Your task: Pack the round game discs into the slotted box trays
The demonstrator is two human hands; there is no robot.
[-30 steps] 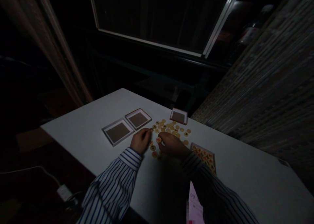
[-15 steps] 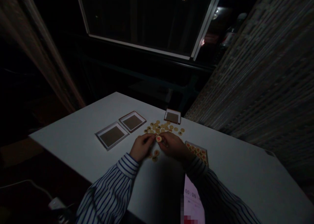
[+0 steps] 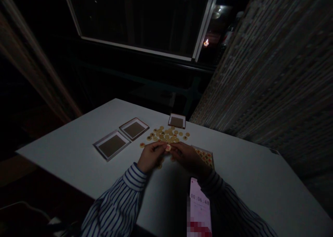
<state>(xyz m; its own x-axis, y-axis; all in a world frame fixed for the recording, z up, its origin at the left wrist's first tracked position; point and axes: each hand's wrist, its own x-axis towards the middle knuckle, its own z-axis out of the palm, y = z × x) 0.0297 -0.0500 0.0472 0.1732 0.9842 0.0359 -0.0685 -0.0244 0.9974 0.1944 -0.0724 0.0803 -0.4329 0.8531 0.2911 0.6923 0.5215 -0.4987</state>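
Note:
My left hand and my right hand meet over the table, fingers pinched together. Between their fingertips is a round Chinese chess piece with a red character. Just beyond the hands lies a loose heap of Chinese chess pieces, some with dark characters, many showing plain tops. A red-marked piece lies apart, left of my left hand. Under the hands a few more pieces are partly hidden. Beside my right hand, a shallow box holds rows of red-marked pieces, partly covered by that hand.
Two shallow trays stand at the left on the white table, and a smaller tray at the back. A phone with a running timer lies by my right forearm. A string curtain hangs along the right.
The view has shifted right, so the table's things sit further left. My fingertips have come closer together around the piece. A red-marked piece now shows left of my left hand.

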